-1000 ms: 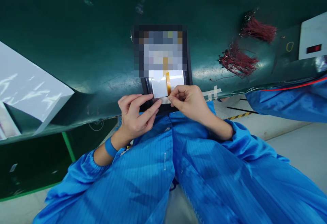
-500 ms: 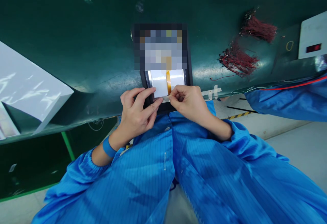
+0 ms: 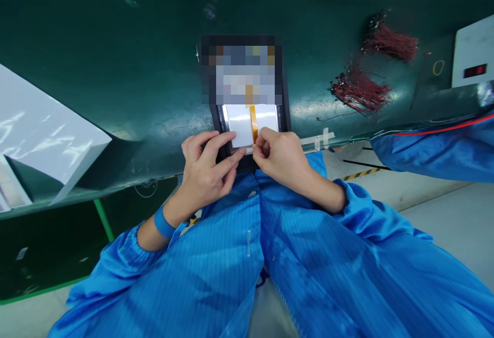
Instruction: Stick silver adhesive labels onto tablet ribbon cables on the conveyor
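Note:
A black-framed device (image 3: 284, 114) lies on the bench edge in front of me, its upper part blurred out. Inside the frame is a white panel (image 3: 240, 127), with a narrow amber strip (image 3: 253, 119) running down its middle. My left hand (image 3: 208, 165) rests on the lower left of the device, fingers apart; its index finger and thumb tips touch the panel's lower area. Closed in a pinch, my right hand (image 3: 280, 155) is at the lower end of the amber strip. Its fingertips hide what they hold, if anything.
Two bundles of red-black wires (image 3: 391, 39) lie at the right, near a rubber band (image 3: 438, 67) and a white box with a dark red window (image 3: 463, 60). White sheet-like material (image 3: 42, 122) is at the left. Another person's blue sleeve (image 3: 436, 153) reaches in at right.
My right hand has shifted slightly left and down at the strip's lower end, still pinched. The left hand stays in place.

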A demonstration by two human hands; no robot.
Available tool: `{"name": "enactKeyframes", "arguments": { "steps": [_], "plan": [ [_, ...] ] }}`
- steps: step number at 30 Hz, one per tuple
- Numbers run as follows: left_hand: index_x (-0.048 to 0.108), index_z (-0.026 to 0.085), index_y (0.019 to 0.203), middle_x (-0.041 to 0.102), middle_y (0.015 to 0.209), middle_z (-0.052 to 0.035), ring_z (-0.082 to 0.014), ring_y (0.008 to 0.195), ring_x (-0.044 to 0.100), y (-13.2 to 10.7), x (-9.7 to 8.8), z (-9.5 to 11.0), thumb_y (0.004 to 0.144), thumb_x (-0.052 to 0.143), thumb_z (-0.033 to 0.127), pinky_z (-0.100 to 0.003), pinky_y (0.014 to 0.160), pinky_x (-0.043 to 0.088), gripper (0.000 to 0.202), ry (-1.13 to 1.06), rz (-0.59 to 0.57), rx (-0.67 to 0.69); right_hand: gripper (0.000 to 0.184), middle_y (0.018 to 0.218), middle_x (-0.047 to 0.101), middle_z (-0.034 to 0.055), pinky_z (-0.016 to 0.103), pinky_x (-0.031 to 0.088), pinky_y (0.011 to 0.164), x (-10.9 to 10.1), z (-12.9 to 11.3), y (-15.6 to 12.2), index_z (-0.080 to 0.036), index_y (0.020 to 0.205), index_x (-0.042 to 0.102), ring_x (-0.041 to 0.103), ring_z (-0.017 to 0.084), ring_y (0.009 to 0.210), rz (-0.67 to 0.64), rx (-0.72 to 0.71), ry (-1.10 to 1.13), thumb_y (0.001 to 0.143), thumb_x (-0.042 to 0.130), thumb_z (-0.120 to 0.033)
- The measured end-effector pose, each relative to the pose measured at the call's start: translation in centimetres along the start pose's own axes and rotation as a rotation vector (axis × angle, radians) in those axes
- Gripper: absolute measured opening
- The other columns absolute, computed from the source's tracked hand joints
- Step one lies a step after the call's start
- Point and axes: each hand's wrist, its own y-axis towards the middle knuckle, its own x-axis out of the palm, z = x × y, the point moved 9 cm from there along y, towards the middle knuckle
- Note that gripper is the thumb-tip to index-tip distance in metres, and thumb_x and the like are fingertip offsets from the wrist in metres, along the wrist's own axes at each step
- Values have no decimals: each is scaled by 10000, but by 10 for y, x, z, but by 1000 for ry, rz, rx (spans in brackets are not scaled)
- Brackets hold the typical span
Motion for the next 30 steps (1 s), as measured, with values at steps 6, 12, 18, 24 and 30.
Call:
{"name": "enactKeyframes", "arguments": {
  "steps": [6, 12, 18, 24, 30],
  "plan": [
    [779, 252, 1225, 611, 1460, -141, -389, 1327, 505, 4, -1, 1, 902, 729, 181, -590, 1046, 462, 335, 15, -45, -15, 164, 764, 646, 31, 316, 289, 624, -18, 3, -12, -185, 911, 668, 533, 168, 675, 120, -112, -214, 1011, 607, -300],
    [783, 311, 1257, 552, 1521, -109, -385, 1376, 478, 11, 7, 1, 942, 701, 216, -601, 1102, 437, 340, 3, -99, -62, 226, 995, 646, 86, 353, 426, 757, -21, -4, -42, -237, 1145, 788, 510, 224, 912, 323, -571, -261, 1075, 578, -282],
    [780, 285, 1260, 545, 1514, -122, -386, 1374, 460, 10, 3, 1, 948, 708, 197, -604, 1099, 436, 332, 50, -118, -103, 254, 1137, 597, 114, 403, 413, 806, -22, 19, -41, -270, 1221, 804, 485, 253, 989, 329, -453, -177, 1052, 618, -307],
    [801, 317, 1252, 510, 1583, -109, -395, 1394, 455, 11, 10, 1, 966, 679, 224, -623, 1128, 391, 325, 17, -161, -141, 315, 1198, 578, 107, 410, 349, 825, -16, 16, -37, -343, 1320, 761, 456, 258, 1019, 314, -495, -234, 1079, 562, -306],
    [758, 249, 1319, 497, 1570, -159, -405, 1374, 460, 6, 2, 3, 965, 714, 292, -609, 1115, 411, 359, 85, -173, -49, 377, 1303, 571, 120, 438, 338, 874, -14, 28, -42, -343, 1397, 713, 447, 288, 1091, 206, -549, -236, 1084, 542, -466]
  ]
}}
